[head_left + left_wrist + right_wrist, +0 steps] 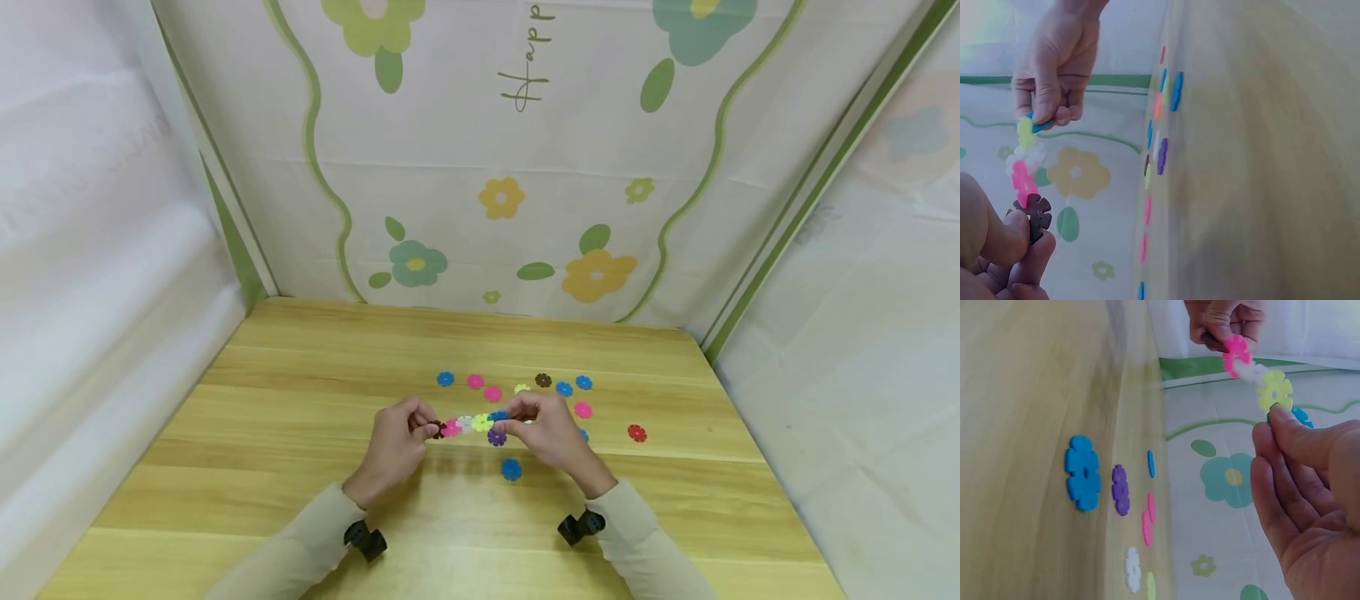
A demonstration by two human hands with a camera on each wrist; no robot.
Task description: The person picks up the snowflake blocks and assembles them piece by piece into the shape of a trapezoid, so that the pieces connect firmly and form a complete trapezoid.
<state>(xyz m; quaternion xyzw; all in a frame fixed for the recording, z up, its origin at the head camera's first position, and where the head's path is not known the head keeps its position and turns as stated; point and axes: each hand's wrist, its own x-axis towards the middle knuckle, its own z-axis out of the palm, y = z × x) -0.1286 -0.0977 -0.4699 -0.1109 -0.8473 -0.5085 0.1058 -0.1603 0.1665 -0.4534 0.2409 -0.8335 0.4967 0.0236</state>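
A short chain of flower-shaped plastic discs is stretched between my two hands above the table. In the left wrist view it runs from a dark brown disc (1037,219) through a pink disc (1023,180) and a white disc (1032,157) to a yellow disc (1274,392) and a blue disc (1302,417). My left hand (396,440) pinches the brown end between thumb and finger. At the other end, my right hand (549,427) pinches the blue disc, its fingertips partly covering it.
Loose flower discs lie on the wooden table (300,350): a purple disc (497,437) beneath the chain, a blue disc (511,469) nearer me, a red disc (637,433) at right, and several others behind. A flowered cloth wall (450,142) rises behind the table.
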